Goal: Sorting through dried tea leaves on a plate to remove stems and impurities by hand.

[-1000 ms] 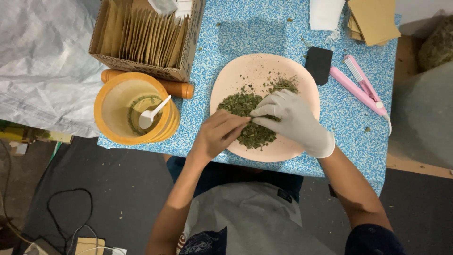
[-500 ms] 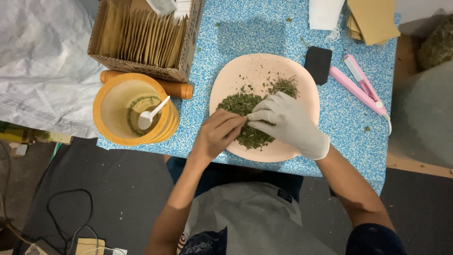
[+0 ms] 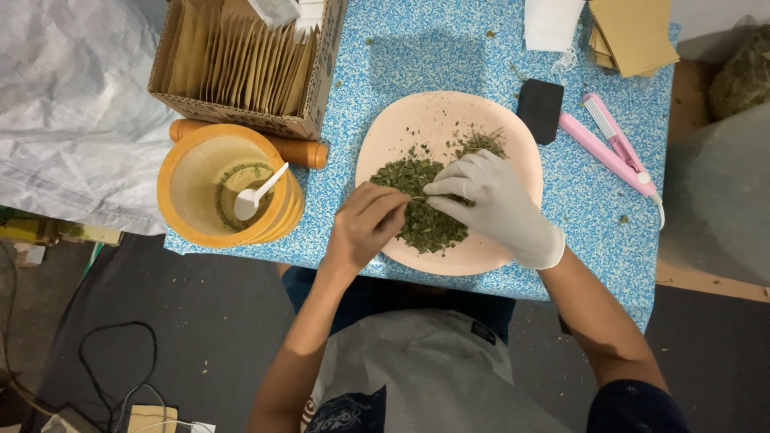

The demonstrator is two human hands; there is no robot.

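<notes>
Hands meet over the pale pink plate (image 3: 449, 120) in the head view: the bare left hand (image 3: 365, 228) and white-gloved right hand (image 3: 493, 204) pinch together at the heap of dried green leaves (image 3: 421, 208) directly beneath their fingertips. Since a second ago the gloved fingers have shifted slightly leftward across the heap, so sorting goes on. Left of the grip stands an orange tub (image 3: 228, 184) holding a white spoon (image 3: 257, 192); right lies a pink sealing tool (image 3: 609, 144).
</notes>
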